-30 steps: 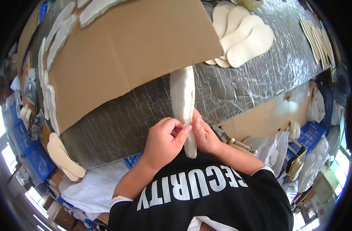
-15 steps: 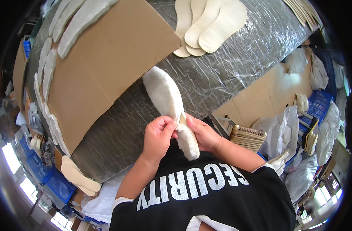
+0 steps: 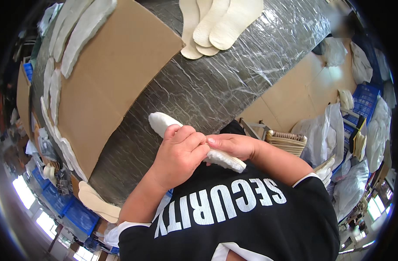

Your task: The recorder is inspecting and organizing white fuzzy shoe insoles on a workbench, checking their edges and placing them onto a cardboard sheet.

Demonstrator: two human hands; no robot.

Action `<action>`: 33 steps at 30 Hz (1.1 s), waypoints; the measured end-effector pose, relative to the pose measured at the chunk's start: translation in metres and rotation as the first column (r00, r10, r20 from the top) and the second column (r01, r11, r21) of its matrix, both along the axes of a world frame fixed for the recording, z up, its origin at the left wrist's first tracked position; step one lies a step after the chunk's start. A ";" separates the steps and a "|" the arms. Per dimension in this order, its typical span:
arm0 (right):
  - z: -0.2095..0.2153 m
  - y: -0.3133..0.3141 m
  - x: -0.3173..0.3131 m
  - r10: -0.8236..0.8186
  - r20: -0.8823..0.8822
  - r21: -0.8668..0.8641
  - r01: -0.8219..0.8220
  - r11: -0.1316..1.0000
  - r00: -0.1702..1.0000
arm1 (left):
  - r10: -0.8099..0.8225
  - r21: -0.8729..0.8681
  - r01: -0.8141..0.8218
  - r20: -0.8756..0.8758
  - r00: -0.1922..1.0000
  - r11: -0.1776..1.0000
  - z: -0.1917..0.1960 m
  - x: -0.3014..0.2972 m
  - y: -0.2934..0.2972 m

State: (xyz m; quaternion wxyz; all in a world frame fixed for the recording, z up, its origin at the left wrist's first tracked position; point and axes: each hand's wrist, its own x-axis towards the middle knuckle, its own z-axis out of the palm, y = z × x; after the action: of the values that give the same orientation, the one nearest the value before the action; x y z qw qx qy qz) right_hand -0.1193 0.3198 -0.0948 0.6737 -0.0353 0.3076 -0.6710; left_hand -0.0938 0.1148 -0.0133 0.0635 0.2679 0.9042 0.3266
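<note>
The middle of the white insole (image 3: 164,123) was hidden under the left hand (image 3: 179,152), and the right hand (image 3: 233,145) covered part of its rear. The stacked insoles (image 3: 216,26) ran off the top edge. The far corner of the foil-covered table (image 3: 338,26) was blurred.

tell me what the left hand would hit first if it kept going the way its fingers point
Its fingers point toward the right hand, which they already seem to touch over the white insole. Depth is hard to judge.
</note>
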 end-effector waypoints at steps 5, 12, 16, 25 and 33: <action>-0.002 0.004 0.005 -0.037 0.086 0.030 0.035 0.999 0.996 | -0.105 -0.130 0.090 -0.107 0.989 0.987 -0.003 0.008 0.007; -0.017 0.009 0.017 -0.124 0.133 0.116 0.109 0.987 0.983 | -0.175 0.001 0.177 -0.135 0.975 0.984 -0.021 0.024 0.010; -0.024 0.011 0.029 -0.191 0.144 0.093 0.179 0.980 0.971 | -0.124 0.071 0.125 -0.017 0.992 0.990 -0.024 0.029 0.013; -0.026 0.012 0.022 -0.127 -0.044 0.136 0.132 0.982 0.991 | 0.027 -0.062 -0.011 0.258 0.966 0.998 -0.012 0.017 0.025; -0.018 0.017 0.027 -0.043 -0.142 0.206 0.072 0.976 0.989 | -0.100 0.200 0.076 0.112 0.989 0.977 -0.035 0.025 0.026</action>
State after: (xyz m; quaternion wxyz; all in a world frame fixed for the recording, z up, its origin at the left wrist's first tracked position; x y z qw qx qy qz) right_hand -0.0927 0.3369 -0.1131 0.6313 -0.0007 0.4230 -0.6500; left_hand -0.0689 0.1408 -0.0480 0.1060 0.2923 0.8494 0.4264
